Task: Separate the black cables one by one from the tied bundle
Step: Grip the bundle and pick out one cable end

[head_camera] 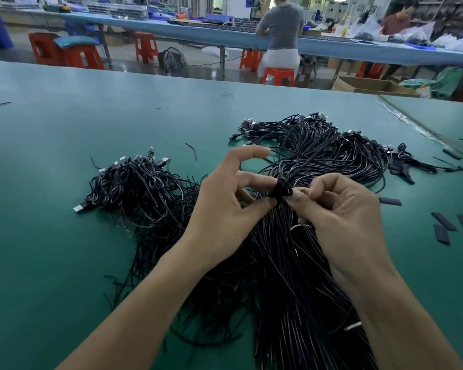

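A large tied bundle of black cables (292, 263) lies on the green table (64, 182) in front of me, fanning out to USB plugs at the far right. At its middle sits a black tie knot (281, 189). My left hand (225, 209) pinches the knot from the left with thumb and a finger, the other fingers spread. My right hand (345, 217) pinches the same knot from the right. A separate heap of loose black cables (137, 190) with silver USB plugs lies to the left.
Short black tube pieces (444, 222) are scattered at the right. A table seam (425, 129) runs along the right side. Beyond the far edge stand red stools (278, 76), a long blue bench and two people working.
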